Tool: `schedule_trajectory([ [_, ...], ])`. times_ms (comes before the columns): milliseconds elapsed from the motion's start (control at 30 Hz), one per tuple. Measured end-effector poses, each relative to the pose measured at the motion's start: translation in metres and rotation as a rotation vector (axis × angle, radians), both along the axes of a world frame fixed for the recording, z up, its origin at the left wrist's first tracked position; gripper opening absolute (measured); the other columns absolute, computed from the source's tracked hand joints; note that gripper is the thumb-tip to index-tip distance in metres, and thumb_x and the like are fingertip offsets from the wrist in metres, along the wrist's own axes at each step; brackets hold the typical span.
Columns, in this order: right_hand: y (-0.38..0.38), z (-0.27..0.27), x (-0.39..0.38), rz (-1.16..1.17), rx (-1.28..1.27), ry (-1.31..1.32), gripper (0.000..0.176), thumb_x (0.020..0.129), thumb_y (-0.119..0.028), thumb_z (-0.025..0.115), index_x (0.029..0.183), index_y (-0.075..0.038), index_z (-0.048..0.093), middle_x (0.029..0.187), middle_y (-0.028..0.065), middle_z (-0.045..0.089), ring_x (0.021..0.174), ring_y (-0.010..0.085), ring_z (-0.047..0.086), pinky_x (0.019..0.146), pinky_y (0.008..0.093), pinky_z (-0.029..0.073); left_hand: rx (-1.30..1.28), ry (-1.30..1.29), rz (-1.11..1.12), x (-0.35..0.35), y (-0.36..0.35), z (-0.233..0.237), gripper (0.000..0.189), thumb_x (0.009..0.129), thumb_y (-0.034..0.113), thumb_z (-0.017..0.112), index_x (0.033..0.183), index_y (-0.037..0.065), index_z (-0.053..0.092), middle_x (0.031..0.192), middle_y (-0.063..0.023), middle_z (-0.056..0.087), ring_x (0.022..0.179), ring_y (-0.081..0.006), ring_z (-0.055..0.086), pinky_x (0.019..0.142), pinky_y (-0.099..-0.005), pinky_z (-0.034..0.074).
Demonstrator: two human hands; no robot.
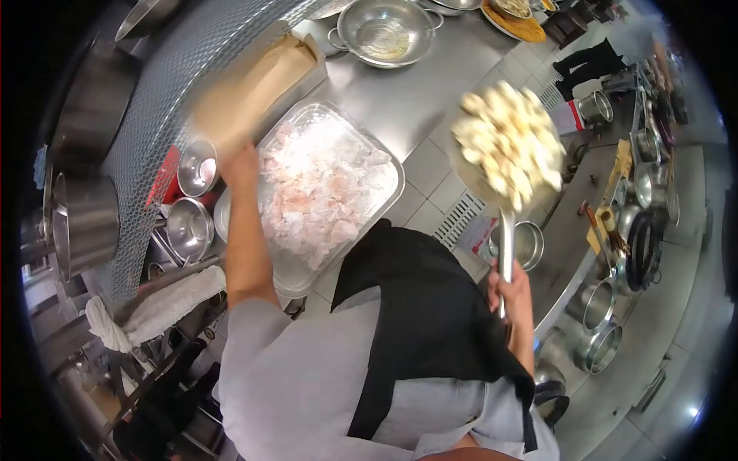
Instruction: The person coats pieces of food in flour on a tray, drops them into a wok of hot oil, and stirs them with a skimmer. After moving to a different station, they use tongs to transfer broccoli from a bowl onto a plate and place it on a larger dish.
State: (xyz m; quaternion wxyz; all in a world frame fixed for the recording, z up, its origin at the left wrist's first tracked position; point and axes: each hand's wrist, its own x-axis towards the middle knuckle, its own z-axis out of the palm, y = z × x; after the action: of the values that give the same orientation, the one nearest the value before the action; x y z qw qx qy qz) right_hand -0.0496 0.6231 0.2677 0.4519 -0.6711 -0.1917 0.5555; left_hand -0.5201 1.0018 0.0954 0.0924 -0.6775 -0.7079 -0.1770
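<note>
My right hand (513, 290) is wrapped round the metal handle of a large skimmer (506, 246). Pale yellow, chunky food pieces (511, 146) are heaped in its bowl, slightly blurred, over the floor gap. At the left, my left hand (240, 165) grips the near end of a tray lined with brown paper (250, 92); that end is smeared by motion and the fingers are mostly hidden. Beside my left forearm lies a clear rectangular tub (396, 180) of pale pink raw pieces coated in white powder (327, 188).
A two-handled metal colander (384, 34) stands on the steel counter (453, 65). Small metal bowls (190, 228) sit left of my forearm, near a mesh panel (173, 115). Pots (596, 303) and pans line the right-hand counter. Another person (607, 61) is at the far right.
</note>
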Motion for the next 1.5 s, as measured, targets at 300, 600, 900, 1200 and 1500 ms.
schedule_trajectory([
  [300, 0.24, 0.031, -0.102, 0.634, 0.027, -0.103, 0.027, 0.085, -0.008, 0.061, 0.107, 0.006, 0.057, 0.06, 0.0044, 0.053, 0.046, 0.013, 0.052, 0.041, 0.0272, 0.038, 0.038, -0.247, -0.051, 0.025, -0.007, -0.004, 0.03, 0.098, 0.03, 0.058, 0.121, 0.017, 0.071, 0.116, -0.0128, 0.071, 0.103, -0.0354, 0.067, 0.092, -0.0453, 0.053],
  [600, 0.343, -0.014, -0.205, 0.639, 0.195, -0.594, 0.034, 0.08, -0.016, 0.068, 0.102, 0.008, 0.058, 0.074, 0.0185, 0.066, 0.059, 0.0244, 0.066, 0.054, 0.0391, 0.053, 0.143, -0.252, -0.197, 0.016, 0.0, 0.002, 0.024, 0.091, 0.011, 0.06, 0.11, 0.01, 0.074, 0.112, -0.0103, 0.069, 0.103, -0.0294, 0.066, 0.091, -0.0381, 0.052],
  [900, 0.339, -0.024, -0.158, 0.402, 0.329, -0.911, 0.043, 0.079, -0.016, 0.067, 0.113, 0.007, 0.055, 0.099, 0.0293, 0.069, 0.095, 0.0421, 0.068, 0.086, 0.0464, 0.054, 0.053, -0.285, -0.284, 0.006, -0.009, 0.014, 0.023, 0.09, 0.016, 0.061, 0.107, 0.005, 0.071, 0.118, -0.0206, 0.066, 0.108, -0.0382, 0.063, 0.092, -0.0458, 0.051],
  [1200, 0.106, -0.05, 0.008, 0.257, 0.337, -0.02, 0.026, 0.086, -0.013, 0.071, 0.107, -0.001, 0.058, 0.058, 0.0005, 0.056, 0.05, 0.0098, 0.053, 0.045, 0.0302, 0.04, 0.07, -0.598, -0.403, 0.154, -0.107, 0.052, 0.042, 0.091, 0.012, 0.067, 0.131, 0.0, 0.059, 0.127, -0.019, 0.058, 0.1, -0.0305, 0.062, 0.082, -0.0394, 0.055],
  [1500, -0.21, -0.064, 0.032, -0.592, 0.414, 0.352, 0.041, 0.089, -0.007, 0.066, 0.126, -0.001, 0.049, 0.076, 0.0032, 0.053, 0.052, 0.0097, 0.052, 0.045, 0.0268, 0.041, -0.312, -0.613, -1.371, 0.356, -0.21, 0.076, 0.039, 0.093, 0.009, 0.064, 0.131, 0.001, 0.058, 0.126, -0.0159, 0.057, 0.095, -0.0254, 0.06, 0.079, -0.0345, 0.052],
])
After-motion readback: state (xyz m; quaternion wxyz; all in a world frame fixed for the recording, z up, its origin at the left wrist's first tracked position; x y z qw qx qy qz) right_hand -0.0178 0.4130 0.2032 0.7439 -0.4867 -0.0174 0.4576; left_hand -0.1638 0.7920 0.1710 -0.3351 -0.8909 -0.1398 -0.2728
